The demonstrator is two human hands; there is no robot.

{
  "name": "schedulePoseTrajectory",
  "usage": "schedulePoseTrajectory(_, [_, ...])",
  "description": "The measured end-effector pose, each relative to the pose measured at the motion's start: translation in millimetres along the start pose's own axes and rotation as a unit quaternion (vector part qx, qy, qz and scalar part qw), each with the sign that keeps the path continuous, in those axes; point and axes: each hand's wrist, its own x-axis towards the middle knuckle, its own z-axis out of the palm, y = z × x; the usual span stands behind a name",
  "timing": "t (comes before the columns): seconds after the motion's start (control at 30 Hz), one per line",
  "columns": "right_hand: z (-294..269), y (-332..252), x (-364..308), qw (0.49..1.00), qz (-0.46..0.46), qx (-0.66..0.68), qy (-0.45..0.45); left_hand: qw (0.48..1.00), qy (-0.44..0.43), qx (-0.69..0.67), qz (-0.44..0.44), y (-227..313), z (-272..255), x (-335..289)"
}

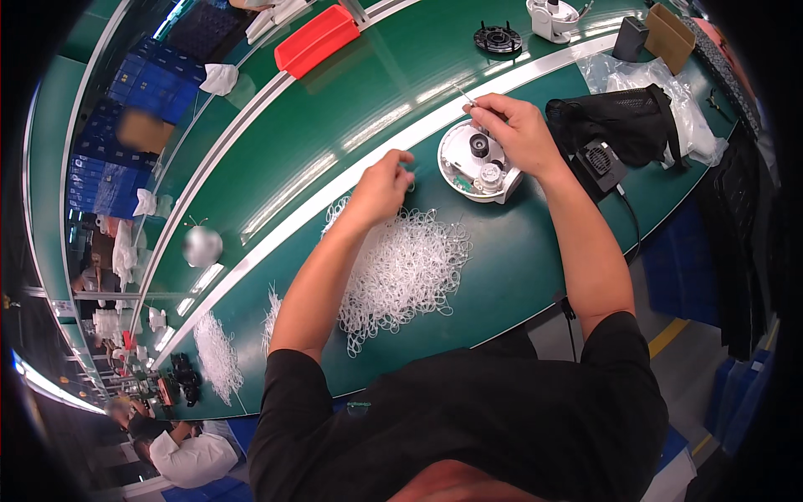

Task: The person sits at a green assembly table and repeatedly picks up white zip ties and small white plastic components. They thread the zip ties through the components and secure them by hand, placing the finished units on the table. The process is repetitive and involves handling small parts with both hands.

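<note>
On the green bench (510, 276) lies an upturned round white housing (456, 152), its inner parts showing, among them a black round piece (478, 145) and a clear-white round part (490, 173). Above its far right rim, my right hand (519, 134) pinches something thin and wire-like (462, 92) that sticks out past the fingertips. Left of the housing is my left hand (381, 191), fingers curled in; whatever they hold is too small to make out. Just below that hand spreads a heap of thin white looped ties (406, 263), partly covered by my left forearm.
To the right lie a black mesh bag (619, 117), a black vented device (600, 166) with a cord and clear plastic bags (707, 138). Across the bench stand a red tray (318, 40), a black round base (498, 40) and a white device (552, 21). A co-worker (191, 456) sits lower left.
</note>
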Motion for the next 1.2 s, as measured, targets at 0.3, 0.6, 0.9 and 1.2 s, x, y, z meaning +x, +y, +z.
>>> schedulePoseTrajectory(0.3, [-1.9, -3.6, -1.1, 1.0, 0.006, 0.003, -0.008, 0.883, 0.043, -0.468, 0.006, 56.5, -19.0, 45.2])
schedulePoseTrajectory(0.6, [-2.0, -9.3, -0.9, 1.0, -0.014, -0.002, -0.004, 0.755, -0.017, -0.655, 0.019, 64.3, 5.5, 70.1])
schedulePoseTrajectory(0.9, [-5.8, -9.0, -0.6, 0.999, -0.005, -0.033, -0.02, 0.716, -0.021, -0.698, 0.0, 66.1, 10.2, 68.3])
schedulePoseTrajectory(1.2, [-3.5, -3.7, 0.6, 1.0, -0.006, 0.001, -0.016, 0.814, -0.046, -0.577, -0.038, 66.7, 19.4, 66.1])
